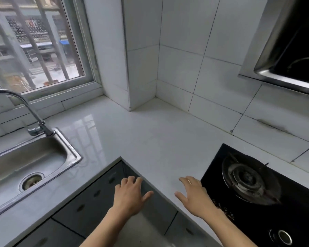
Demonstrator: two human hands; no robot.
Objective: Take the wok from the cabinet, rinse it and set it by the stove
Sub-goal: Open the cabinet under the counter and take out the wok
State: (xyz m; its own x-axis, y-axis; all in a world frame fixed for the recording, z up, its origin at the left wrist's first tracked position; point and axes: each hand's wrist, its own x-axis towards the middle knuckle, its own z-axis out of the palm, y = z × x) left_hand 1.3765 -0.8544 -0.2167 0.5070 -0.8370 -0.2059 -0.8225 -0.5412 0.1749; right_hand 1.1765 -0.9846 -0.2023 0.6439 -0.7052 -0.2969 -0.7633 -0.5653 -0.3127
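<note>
Both hands — left hand (130, 195) and right hand (194, 196) — hover empty with fingers spread over the desk (150, 136) corner, seemingly poised to reach the cabinet (96, 202) doors below — no wok in sight

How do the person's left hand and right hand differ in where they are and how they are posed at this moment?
The left hand is out in front of the dark grey cabinet doors, below the counter edge; the right hand is over the white stone countertop, beside the black glass gas stove. The left hand's fingers lie closer together; the right hand's spread wider. Both are open, palm down, holding nothing; no wok is visible.
</note>
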